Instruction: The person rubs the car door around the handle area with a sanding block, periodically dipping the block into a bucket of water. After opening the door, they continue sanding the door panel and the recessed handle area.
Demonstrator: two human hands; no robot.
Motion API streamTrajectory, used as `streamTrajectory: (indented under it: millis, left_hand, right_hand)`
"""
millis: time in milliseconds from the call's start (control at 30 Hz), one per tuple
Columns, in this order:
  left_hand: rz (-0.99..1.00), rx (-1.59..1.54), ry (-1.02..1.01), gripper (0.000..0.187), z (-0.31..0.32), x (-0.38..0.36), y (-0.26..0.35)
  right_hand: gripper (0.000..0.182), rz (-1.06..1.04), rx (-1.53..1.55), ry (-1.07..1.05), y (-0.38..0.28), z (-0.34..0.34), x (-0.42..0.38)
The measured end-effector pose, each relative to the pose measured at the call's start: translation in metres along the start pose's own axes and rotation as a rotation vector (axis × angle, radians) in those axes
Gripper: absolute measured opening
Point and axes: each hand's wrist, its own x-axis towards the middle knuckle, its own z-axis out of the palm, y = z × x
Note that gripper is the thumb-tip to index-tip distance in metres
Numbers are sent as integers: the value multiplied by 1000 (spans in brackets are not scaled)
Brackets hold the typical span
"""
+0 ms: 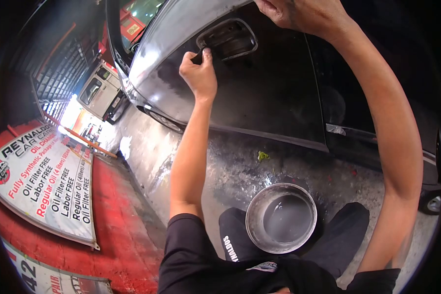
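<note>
My left hand [201,73] is closed in a pinch, the thumb pressed against a small dark piece of sandpaper [197,59]. It sits at the lower left edge of the door handle recess [229,38], whose rim shows a pale, worn outline. The car door [259,88] around it is black and dull, with greyish hazy patches. My right hand [304,14] is raised at the top edge of the view, near the upper part of the car; most of its fingers are cut off. Between my knees stands a round metal basin [253,220] holding cloudy grey water [290,219].
A yellow-green scrap [263,156] lies on the wet concrete floor [215,161]. To the left is a red wall [117,220] with a price sign [44,181]. A white vehicle [100,93] is parked beyond the car's front end.
</note>
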Motion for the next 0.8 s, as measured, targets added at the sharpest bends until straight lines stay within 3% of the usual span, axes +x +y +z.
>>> streamTrajectory:
  millis: [67,133,200,267,467,500,600,667,733,800]
  left_hand:
    - [87,91,-2,29,-5,13,6]
    - [15,75,-40,28,-3,23,9]
    - [144,116,31,28,-1,16,6]
    - [71,76,10,28,-2,3,0]
    - [151,180,-161,29,-18,39,10]
    - [275,233,-131,31,-17,38,9]
    - [144,142,-52,30,-9,21,6]
    - [-59,-61,-165,28,-7,6,-11]
    - [-2,-131,-145,28,-6,12,-3]
    - [98,186,-102,28,-11,35,10]
  right_hand:
    - [25,-9,-1,7,2,0,-1]
    - [25,-14,7,17,2,1,-1]
    - [25,-21,-11,9,3,2,-1]
    - [25,-29,-21,31,4,5,-3]
    - [28,0,12,15,1,1,0]
    - [28,9,13,-5,2,1,0]
    - [26,-1,-8,2,2,2,-1]
    - [25,-6,11,13,3,3,-2]
    - [24,-16,21,21,5,1,-3]
    - [23,-22,-4,55,3,4,-3]
